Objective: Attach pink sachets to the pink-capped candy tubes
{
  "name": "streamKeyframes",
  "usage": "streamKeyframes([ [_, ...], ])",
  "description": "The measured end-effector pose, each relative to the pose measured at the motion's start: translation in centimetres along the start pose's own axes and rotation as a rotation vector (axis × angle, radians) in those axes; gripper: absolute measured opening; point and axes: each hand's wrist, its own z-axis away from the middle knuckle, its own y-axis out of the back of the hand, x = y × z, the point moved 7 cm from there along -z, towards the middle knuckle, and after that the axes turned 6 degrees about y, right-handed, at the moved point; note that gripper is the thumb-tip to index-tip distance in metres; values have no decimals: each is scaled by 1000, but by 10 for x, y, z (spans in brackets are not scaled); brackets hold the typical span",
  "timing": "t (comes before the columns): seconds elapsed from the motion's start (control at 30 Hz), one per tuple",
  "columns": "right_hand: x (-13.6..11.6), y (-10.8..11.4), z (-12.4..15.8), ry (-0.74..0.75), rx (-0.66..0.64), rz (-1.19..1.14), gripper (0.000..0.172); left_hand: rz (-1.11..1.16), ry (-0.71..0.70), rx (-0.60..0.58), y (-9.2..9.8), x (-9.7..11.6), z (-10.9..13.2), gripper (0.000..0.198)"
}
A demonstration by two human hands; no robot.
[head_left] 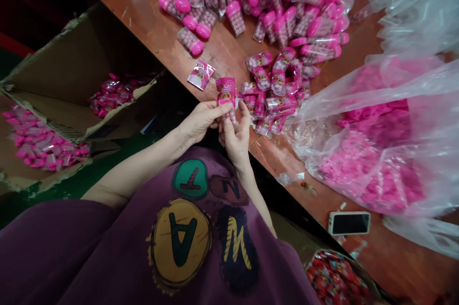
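Note:
Between my hands, at the table's near edge, is a small clear candy bottle (228, 116) of pink balls. A printed pink sleeve label (225, 86) covers its far end. My left hand (201, 121) pinches the label and bottle from the left, thumb on top. My right hand (235, 138) grips the bottle's near end, with its index finger raised beside it. A flat sleeve label (201, 74) lies on the table just beyond my left hand. To the right, close to my right hand, lies a pile of labelled candy bottles (278, 104).
A large heap of unlabelled pink-capped bottles (283, 4) covers the far table (158, 37). Right stand a clear bag of pink pieces (380, 171) and a phone (349, 223). Cardboard boxes (46, 61) with pink packages are at left; a container of red packages (335, 278) is below right.

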Motion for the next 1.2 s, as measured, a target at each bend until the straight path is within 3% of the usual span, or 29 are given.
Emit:
streamKeyframes([
  [0.13, -2, 2, 0, 22, -22, 53, 71, -35, -16, 97, 1, -8, 11, 30],
  [0.27, -7, 5, 2, -17, -87, 19, 69, -76, 46, 70, 4, -9, 14, 42],
  [0.4, -8, 4, 6, -59, -178, -28, 71, -62, 17, 59, 8, -1, 11, 43],
  [0.63, 2, 4, 4, -59, -143, -22, 68, -64, 27, 17, 1, -14, 12, 44],
  [0.77, 4, 16, 4, -31, -115, 66, 59, -203, -1, 3, 0, -15, 18, 44],
  [0.87, -23, 40, 11, 90, -66, 384, 51, -523, -231, 111, 7, -5, 28, 40],
  [0.93, -52, 52, 20, 142, -68, 715, 45, -755, -517, 237, 9, 4, 38, 35],
  [1.0, -76, 57, 28, 113, -121, 1095, 42, -901, -787, 293, 2, 7, 47, 30],
  [1.1, -91, 52, 30, 18, -288, 1581, 41, -972, -1066, 206, -23, 3, 49, 37],
  [1.2, -77, 49, 20, -52, -402, 1680, 40, -1000, -1240, -23, -65, -1, 42, 44],
])
